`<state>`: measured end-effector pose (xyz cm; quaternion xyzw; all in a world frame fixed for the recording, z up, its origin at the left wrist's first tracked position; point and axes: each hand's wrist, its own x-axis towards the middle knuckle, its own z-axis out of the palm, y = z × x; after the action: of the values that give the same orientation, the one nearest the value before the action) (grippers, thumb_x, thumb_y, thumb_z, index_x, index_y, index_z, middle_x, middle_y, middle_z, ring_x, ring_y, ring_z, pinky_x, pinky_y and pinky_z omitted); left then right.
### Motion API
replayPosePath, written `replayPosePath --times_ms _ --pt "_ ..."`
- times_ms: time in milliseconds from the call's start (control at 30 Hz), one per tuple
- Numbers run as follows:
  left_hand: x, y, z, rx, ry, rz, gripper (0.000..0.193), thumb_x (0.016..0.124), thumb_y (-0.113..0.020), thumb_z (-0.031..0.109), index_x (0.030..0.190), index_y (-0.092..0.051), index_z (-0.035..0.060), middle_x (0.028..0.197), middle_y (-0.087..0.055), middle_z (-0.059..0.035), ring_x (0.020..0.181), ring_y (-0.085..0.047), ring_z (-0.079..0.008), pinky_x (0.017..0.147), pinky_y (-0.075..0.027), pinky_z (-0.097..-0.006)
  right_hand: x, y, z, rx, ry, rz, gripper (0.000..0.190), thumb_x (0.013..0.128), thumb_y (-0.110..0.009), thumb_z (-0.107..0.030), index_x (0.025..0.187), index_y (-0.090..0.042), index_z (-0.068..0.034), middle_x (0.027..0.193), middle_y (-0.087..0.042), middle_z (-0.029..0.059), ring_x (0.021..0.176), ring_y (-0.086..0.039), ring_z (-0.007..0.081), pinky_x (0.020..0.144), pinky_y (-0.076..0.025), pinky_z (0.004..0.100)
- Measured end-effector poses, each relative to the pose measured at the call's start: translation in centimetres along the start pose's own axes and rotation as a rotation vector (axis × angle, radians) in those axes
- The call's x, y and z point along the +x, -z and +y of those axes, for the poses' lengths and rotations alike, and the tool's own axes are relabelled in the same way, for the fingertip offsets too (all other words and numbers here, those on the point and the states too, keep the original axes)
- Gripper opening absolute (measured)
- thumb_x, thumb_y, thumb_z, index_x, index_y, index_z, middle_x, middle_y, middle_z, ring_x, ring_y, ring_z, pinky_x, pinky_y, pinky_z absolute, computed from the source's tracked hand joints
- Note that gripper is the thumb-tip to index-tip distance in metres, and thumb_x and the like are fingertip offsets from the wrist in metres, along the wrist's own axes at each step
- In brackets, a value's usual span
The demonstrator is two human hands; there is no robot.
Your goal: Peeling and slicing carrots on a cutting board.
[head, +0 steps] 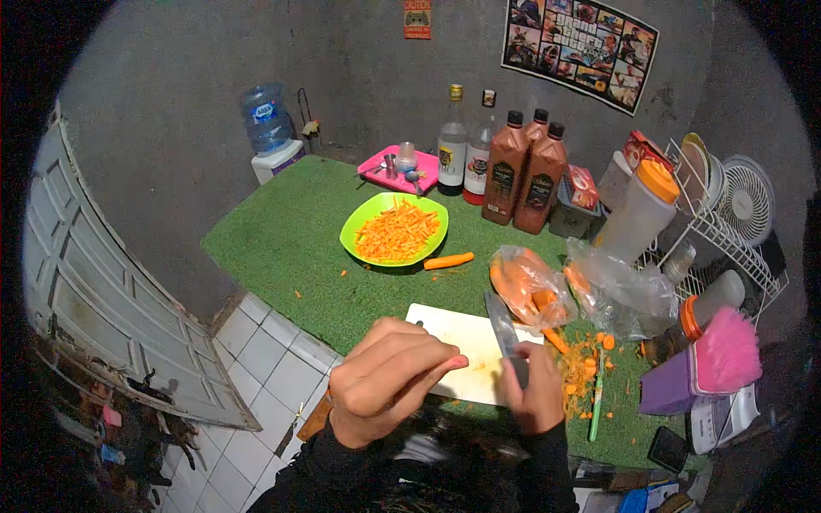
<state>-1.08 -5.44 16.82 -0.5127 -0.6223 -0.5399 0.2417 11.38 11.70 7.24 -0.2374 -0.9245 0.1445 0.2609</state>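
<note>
My right hand [535,388] grips the dark handle of a kitchen knife [502,324], whose wide blade lies over the right part of a white cutting board [465,349]. My left hand [397,372] is raised over the board's left edge, fingers curled together; whether anything is between the fingertips cannot be told. Beyond the board a green bowl [349,240] holds cut carrot strips [397,234]. A peeled carrot piece [449,261] lies beside the bowl. A clear plastic bag [529,285] with carrots touches the board's far right corner. Carrot peelings [577,372] and a green-handled peeler [598,397] lie right of the board.
The green-covered table [269,237] also bears a pink tray [385,168], glass bottles [452,151], brown plastic bottles [507,176], a second plastic bag [632,298], a white dish rack [731,247], a purple container [667,388] and a black phone-like object [668,449].
</note>
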Motion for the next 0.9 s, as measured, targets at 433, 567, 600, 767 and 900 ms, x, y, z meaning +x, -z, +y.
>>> replayPosePath --times_ms 433,567,600,767,900 --pt "-2.7 -3.8 -0.2 -0.044 0.133 -0.058 0.031 0.068 -0.082 0.005 0.095 -0.067 0.0014 0.082 -0.067 -0.0089 0.072 -0.064 -0.0206 0.066 -0.048 -0.0310 -1.0 -0.9 -6.0 1.673 -0.038 -0.009 0.030 0.094 -0.056 -0.002 0.122 -0.049 0.007 0.112 -0.060 0.0181 0.105 -0.060 0.0223 0.095 -0.049 0.0346" --pt "-4.7 -4.9 -1.3 -0.011 0.205 -0.039 0.039 0.065 -0.083 0.002 0.098 -0.062 -0.0002 0.086 -0.060 -0.0083 0.073 -0.056 -0.0163 0.066 -0.047 -0.0266 -1.1 -1.8 -6.2 1.688 -0.167 -0.019 0.028 0.097 -0.055 -0.013 0.115 -0.052 0.008 0.104 -0.063 0.0187 0.098 -0.062 0.0229 0.091 -0.050 0.0355" --pt "-5.2 -5.4 -1.3 -0.010 0.232 0.001 0.039 0.065 -0.083 0.002 0.098 -0.062 -0.0003 0.087 -0.060 -0.0085 0.074 -0.057 -0.0164 0.066 -0.047 -0.0269 -1.3 -2.5 -6.0 1.720 -0.165 -0.024 0.027 0.098 -0.053 -0.013 0.116 -0.052 0.008 0.105 -0.062 0.0183 0.098 -0.062 0.0235 0.092 -0.049 0.0362" --pt "-7.6 -7.1 -1.7 0.070 0.350 -0.015 0.035 0.074 -0.077 0.000 0.106 -0.061 0.0007 0.092 -0.061 -0.0128 0.078 -0.063 -0.0238 0.067 -0.051 -0.0314 -2.6 -5.2 -6.7 1.956 -0.394 -0.040 0.029 0.100 -0.050 -0.019 0.116 -0.051 0.005 0.103 -0.059 0.0135 0.095 -0.059 0.0208 0.090 -0.048 0.0336" --pt "-9.0 -7.6 -1.9 0.071 0.491 -0.043 0.033 0.079 -0.072 0.000 0.110 -0.060 0.0001 0.096 -0.061 -0.0148 0.084 -0.063 -0.0268 0.071 -0.052 -0.0330 -3.4 -7.1 -7.1 1.921 -0.406 0.000 0.033 0.103 -0.043 -0.028 0.113 -0.051 0.002 0.095 -0.052 0.0063 0.087 -0.052 0.0154 0.082 -0.044 0.0289"
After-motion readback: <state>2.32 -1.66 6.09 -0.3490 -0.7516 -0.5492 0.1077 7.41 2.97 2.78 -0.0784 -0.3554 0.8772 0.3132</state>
